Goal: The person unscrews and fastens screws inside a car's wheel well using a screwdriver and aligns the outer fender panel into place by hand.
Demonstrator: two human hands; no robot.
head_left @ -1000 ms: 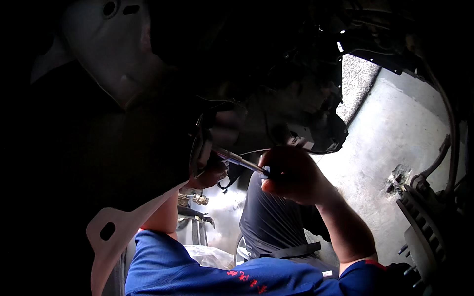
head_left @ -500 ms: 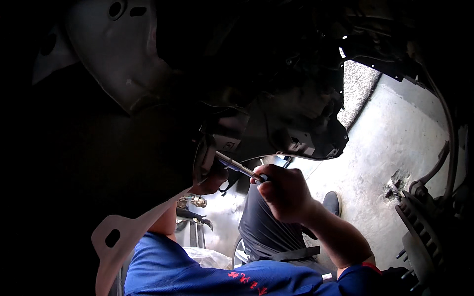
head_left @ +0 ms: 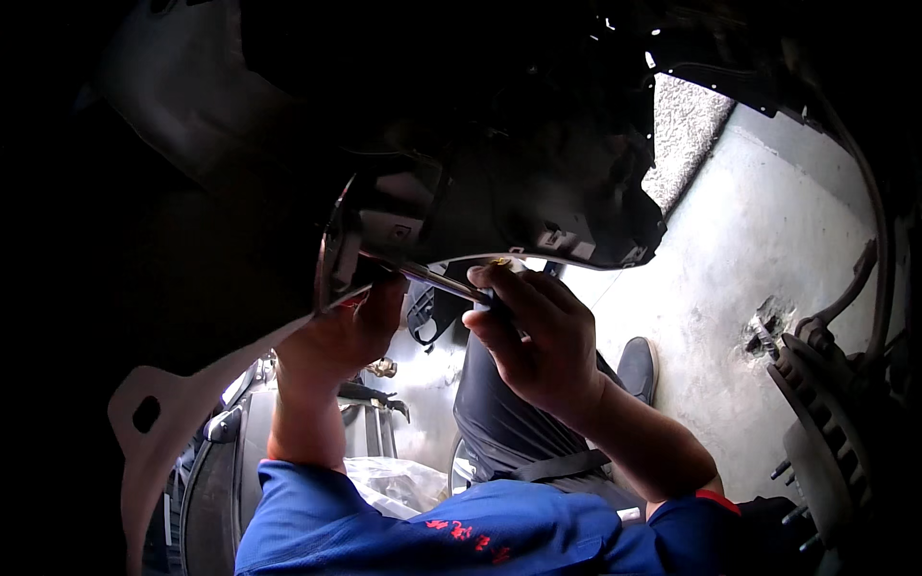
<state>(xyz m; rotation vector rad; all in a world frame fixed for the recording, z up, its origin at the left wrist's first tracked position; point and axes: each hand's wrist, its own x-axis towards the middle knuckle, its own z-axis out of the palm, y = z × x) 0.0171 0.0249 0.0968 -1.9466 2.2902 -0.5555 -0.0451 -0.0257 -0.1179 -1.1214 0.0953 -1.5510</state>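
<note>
Pale metal flange sits farther left in view than half a second ago, more of left hand and left forearm now showing. Left hand just below upper end of metal-shafted tool, fingers partly in shadow; cannot tell whether it grips. Tool slants down rightward to right hand, both higher in view than before. Right thumb and fingers pinch tool's dark lower end, near dark panel's bottom edge.
</note>
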